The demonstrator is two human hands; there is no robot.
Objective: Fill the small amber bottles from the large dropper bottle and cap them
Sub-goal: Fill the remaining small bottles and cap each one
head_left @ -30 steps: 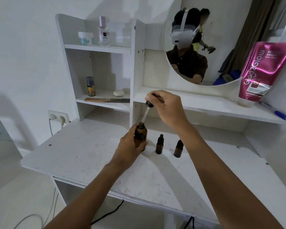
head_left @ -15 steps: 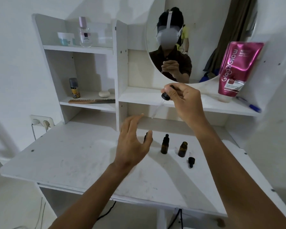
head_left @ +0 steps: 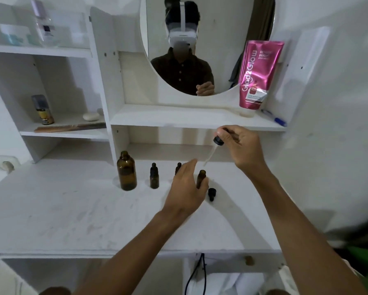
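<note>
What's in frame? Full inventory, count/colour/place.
large bottle: 1, amber, uncapped, desk left
capped small bottle: 1, amber with black cap, right of the large bottle
second small bottle: 1, amber, black top, mostly behind left hand
open small bottle: 1, amber, uncapped, at left hand's fingers
loose cap: 1, black, on desk right of open bottle
dropper: 1, black cap, clear pipette, in right hand
pink tube: 1, mirror shelf right
pen: 1, blue, beside tube
spray can: 1, dark with yellow label, left shelf
comb: 1, brown, left shelf
mirror: 1, round, centre
desk: 1, white
left hand: 1, reaching at open bottle
right hand: 1, pinching dropper
</note>
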